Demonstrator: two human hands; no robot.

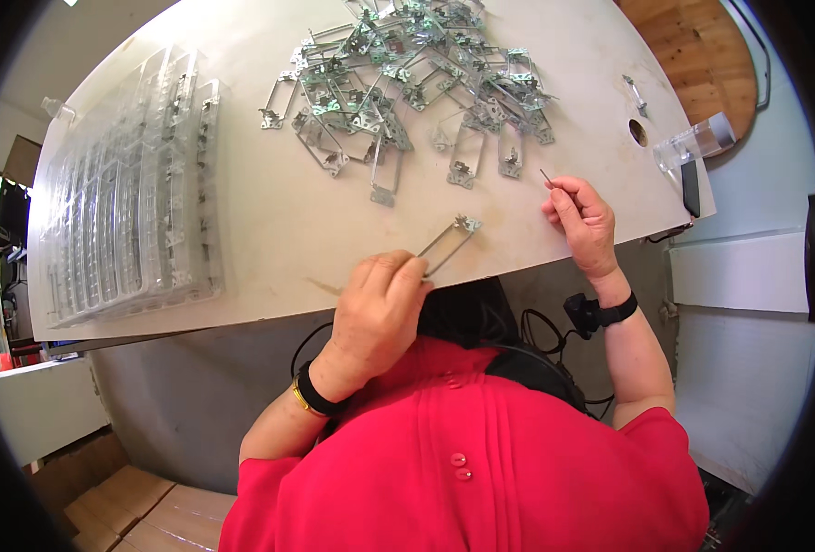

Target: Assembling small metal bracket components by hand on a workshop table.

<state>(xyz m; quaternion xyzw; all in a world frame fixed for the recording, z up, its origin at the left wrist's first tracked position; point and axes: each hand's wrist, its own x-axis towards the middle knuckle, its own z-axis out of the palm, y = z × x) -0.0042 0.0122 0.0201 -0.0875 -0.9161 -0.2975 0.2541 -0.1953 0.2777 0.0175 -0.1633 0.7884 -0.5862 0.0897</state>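
Observation:
Near the front edge of the white table point(269, 239), my left hand point(377, 299) is closed on one end of a U-shaped metal wire bracket point(450, 247). Its small plated end points away from me, up and to the right. My right hand point(584, 219) is raised to the right of it, thumb and fingers pinched on a thin metal pin point(545, 176), whose tip sticks out to the upper left. Beyond both hands lies a tangled pile of similar metal brackets point(407, 74), some with greenish reflections.
Stacked clear plastic trays point(122, 202) holding small metal parts fill the table's left side. At the right are a loose metal part point(635, 95), a round hole point(638, 133) in the tabletop and a clear plastic jar point(693, 143) lying at the edge. A round wooden board point(702, 55) stands beyond.

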